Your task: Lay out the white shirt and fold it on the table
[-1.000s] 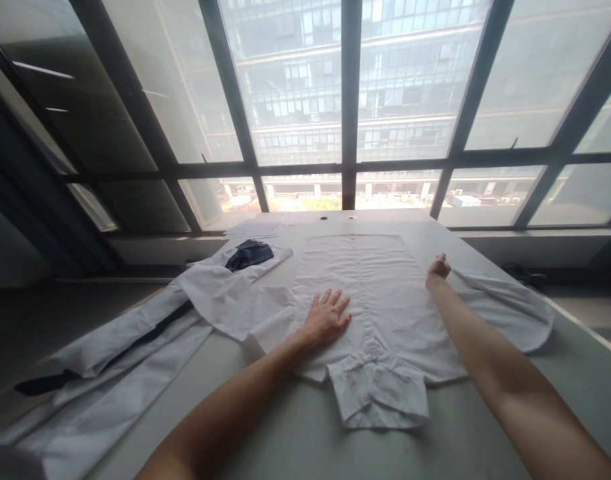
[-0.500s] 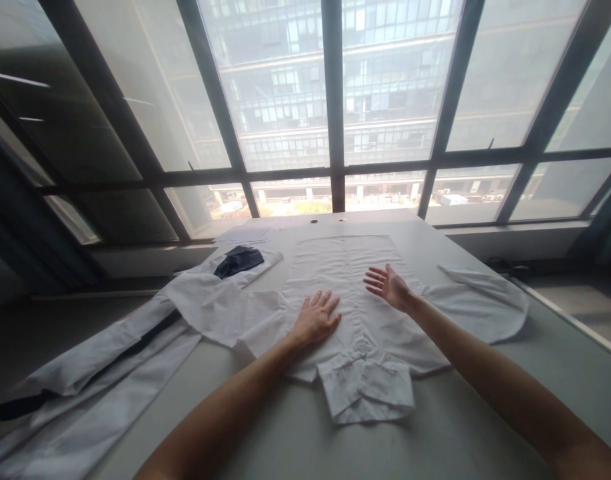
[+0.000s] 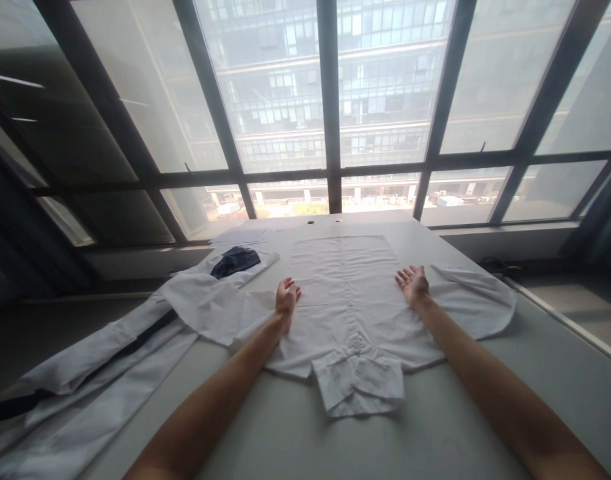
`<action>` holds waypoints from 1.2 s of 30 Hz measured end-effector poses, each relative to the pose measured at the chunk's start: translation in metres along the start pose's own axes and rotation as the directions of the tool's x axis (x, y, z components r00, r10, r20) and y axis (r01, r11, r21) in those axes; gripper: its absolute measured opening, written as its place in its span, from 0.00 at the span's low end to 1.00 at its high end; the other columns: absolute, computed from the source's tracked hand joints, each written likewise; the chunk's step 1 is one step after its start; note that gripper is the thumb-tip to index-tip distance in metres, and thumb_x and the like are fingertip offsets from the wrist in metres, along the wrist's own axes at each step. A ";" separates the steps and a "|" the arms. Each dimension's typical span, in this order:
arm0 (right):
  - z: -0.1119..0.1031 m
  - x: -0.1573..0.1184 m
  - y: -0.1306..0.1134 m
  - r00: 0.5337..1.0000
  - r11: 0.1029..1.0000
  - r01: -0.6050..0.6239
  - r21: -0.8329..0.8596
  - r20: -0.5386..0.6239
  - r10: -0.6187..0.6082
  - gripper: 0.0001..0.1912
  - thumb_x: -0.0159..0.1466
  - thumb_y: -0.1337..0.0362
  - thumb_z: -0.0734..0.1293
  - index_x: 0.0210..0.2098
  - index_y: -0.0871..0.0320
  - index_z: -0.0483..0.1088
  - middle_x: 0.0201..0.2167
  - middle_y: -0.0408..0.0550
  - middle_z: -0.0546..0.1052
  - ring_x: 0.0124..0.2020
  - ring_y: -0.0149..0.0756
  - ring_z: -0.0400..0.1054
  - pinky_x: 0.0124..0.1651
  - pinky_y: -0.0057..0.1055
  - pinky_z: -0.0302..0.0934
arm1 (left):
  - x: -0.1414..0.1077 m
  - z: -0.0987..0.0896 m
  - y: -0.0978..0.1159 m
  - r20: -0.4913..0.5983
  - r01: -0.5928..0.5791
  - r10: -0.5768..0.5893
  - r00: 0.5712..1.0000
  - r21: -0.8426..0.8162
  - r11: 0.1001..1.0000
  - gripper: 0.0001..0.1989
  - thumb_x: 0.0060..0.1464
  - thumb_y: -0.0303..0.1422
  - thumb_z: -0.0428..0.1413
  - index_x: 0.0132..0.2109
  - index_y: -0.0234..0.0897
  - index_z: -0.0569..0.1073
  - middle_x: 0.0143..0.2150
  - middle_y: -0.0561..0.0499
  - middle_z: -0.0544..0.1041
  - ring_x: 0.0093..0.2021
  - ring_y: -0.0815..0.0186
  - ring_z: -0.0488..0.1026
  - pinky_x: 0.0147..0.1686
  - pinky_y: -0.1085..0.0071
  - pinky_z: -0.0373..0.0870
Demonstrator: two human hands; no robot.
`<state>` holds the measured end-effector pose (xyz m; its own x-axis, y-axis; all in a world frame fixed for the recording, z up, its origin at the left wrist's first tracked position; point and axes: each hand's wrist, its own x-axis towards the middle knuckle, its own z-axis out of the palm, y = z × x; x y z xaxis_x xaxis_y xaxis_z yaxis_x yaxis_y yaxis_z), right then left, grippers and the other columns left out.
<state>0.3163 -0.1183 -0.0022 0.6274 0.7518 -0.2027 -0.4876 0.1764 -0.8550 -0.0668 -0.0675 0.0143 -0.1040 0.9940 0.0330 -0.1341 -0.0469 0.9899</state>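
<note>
Item: white long-sleeved collared cloth shirt [image 3: 358,287], spread flat at the centre of the frame; collar [image 3: 360,390] toward the lower edge, one sleeve out to either side, creases along the middle line.

Left hand [image 3: 286,300]: at the shirt's left side, by the sleeve; fingers loosely curled, no cloth seen in them.

Right hand [image 3: 413,287]: at the shirt's right side, fingers parted and bent, empty as far as I can see. Contact with the cloth: I cannot tell for either.

Step in hand, as I judge it: both my hands placed at opposite sides of the shirt, without a grip. Taking hold there would call for closing the fingers on both side edges evenly.

Also listed: pale tabletop [image 3: 265,427]; dark navy crumpled cloth [image 3: 235,261] and white garment with a dark band [image 3: 110,373], left of frame; thin white paper sheets [image 3: 239,235], beyond them.
</note>
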 end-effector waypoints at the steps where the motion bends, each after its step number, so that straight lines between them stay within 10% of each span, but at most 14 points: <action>1: 0.002 -0.003 0.000 1.000 1.000 -0.001 -0.002 0.000 0.001 0.27 0.74 0.48 0.46 0.65 0.45 0.61 0.66 0.52 0.66 0.59 0.37 0.71 0.57 0.43 0.71 | -0.002 -0.001 0.004 -0.022 0.049 -0.051 0.998 -0.096 0.994 0.20 0.60 0.29 0.54 0.59 0.38 0.67 0.61 0.40 0.69 0.52 0.61 0.77 0.57 0.60 0.74; 4: 0.006 -0.015 -0.005 0.998 1.000 0.017 0.006 0.062 -0.017 0.25 0.74 0.50 0.48 0.62 0.46 0.65 0.66 0.51 0.67 0.60 0.39 0.70 0.58 0.45 0.70 | -0.014 -0.003 0.016 0.166 0.180 -0.140 0.976 -0.254 0.950 0.15 0.62 0.29 0.52 0.55 0.36 0.69 0.55 0.41 0.74 0.49 0.62 0.79 0.54 0.63 0.75; 7: 0.011 -0.032 -0.013 0.946 0.997 0.024 0.072 0.320 -0.045 0.24 0.74 0.48 0.51 0.57 0.46 0.71 0.67 0.50 0.67 0.62 0.44 0.69 0.58 0.49 0.70 | -0.033 -0.001 0.024 0.523 0.318 -0.177 0.834 -0.193 0.928 0.13 0.64 0.33 0.53 0.53 0.37 0.73 0.55 0.40 0.76 0.55 0.56 0.77 0.56 0.59 0.74; 13: 0.016 -0.067 -0.019 0.551 0.945 -0.270 -0.185 0.775 0.309 0.33 0.74 0.41 0.48 0.59 0.54 0.71 0.64 0.58 0.72 0.61 0.51 0.71 0.60 0.57 0.65 | -0.062 0.009 0.019 0.794 0.447 -0.394 0.464 0.175 0.877 0.17 0.62 0.39 0.58 0.55 0.37 0.76 0.54 0.39 0.78 0.57 0.52 0.76 0.58 0.57 0.71; 15: 0.014 -0.067 -0.013 0.498 0.902 -0.300 -0.310 0.756 0.426 0.31 0.75 0.43 0.51 0.59 0.57 0.71 0.60 0.61 0.75 0.58 0.50 0.74 0.60 0.55 0.65 | -0.063 0.012 0.016 0.795 0.461 -0.429 0.429 0.216 0.861 0.17 0.62 0.38 0.58 0.55 0.36 0.75 0.53 0.39 0.78 0.56 0.53 0.77 0.58 0.59 0.70; 18: 0.010 -0.056 -0.004 0.562 0.881 -0.310 -0.357 0.679 0.473 0.23 0.75 0.50 0.57 0.56 0.60 0.71 0.51 0.61 0.80 0.52 0.47 0.77 0.59 0.52 0.68 | -0.060 0.012 0.013 0.784 0.477 -0.416 0.461 0.177 0.861 0.18 0.63 0.37 0.57 0.57 0.36 0.74 0.55 0.38 0.77 0.55 0.55 0.78 0.60 0.59 0.70; 25: 0.001 -0.028 -0.025 0.892 0.949 -0.192 -0.250 0.359 0.275 0.10 0.69 0.67 0.64 0.49 0.57 0.73 0.47 0.57 0.80 0.41 0.42 0.79 0.54 0.48 0.72 | -0.062 0.008 0.018 0.788 0.483 -0.383 0.482 0.126 0.867 0.19 0.65 0.38 0.54 0.59 0.37 0.74 0.61 0.38 0.74 0.59 0.55 0.75 0.61 0.58 0.69; 30: -0.028 -0.005 -0.081 0.938 0.982 0.072 -0.175 0.348 -0.007 0.10 0.68 0.65 0.64 0.45 0.57 0.76 0.50 0.58 0.80 0.45 0.43 0.78 0.53 0.45 0.72 | -0.066 0.009 0.023 0.785 0.474 -0.382 0.488 0.129 0.871 0.18 0.65 0.37 0.55 0.58 0.36 0.75 0.57 0.38 0.76 0.57 0.55 0.76 0.61 0.57 0.69; 33: -0.062 0.014 -0.111 0.916 0.771 0.374 -0.515 0.075 -0.394 0.09 0.65 0.67 0.66 0.44 0.58 0.76 0.47 0.58 0.81 0.43 0.40 0.77 0.50 0.40 0.72 | -0.066 0.010 0.023 0.787 0.490 -0.383 0.484 0.119 0.864 0.17 0.64 0.36 0.56 0.57 0.36 0.76 0.55 0.39 0.78 0.56 0.55 0.77 0.60 0.57 0.70; 36: -0.100 0.029 -0.130 0.836 0.625 0.343 -0.701 -0.076 -0.544 0.10 0.60 0.73 0.67 0.41 0.61 0.76 0.50 0.66 0.79 0.49 0.44 0.75 0.57 0.41 0.65 | -0.066 0.011 0.023 0.785 0.501 -0.385 0.486 0.111 0.859 0.16 0.64 0.35 0.56 0.56 0.36 0.76 0.55 0.38 0.78 0.55 0.55 0.77 0.59 0.58 0.71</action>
<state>0.4585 -0.1832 0.0556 0.8357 0.4839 0.2596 0.3360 -0.0767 -0.9387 -0.0526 -0.1330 0.0361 0.7743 0.5787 -0.2562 -0.0581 0.4681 0.8817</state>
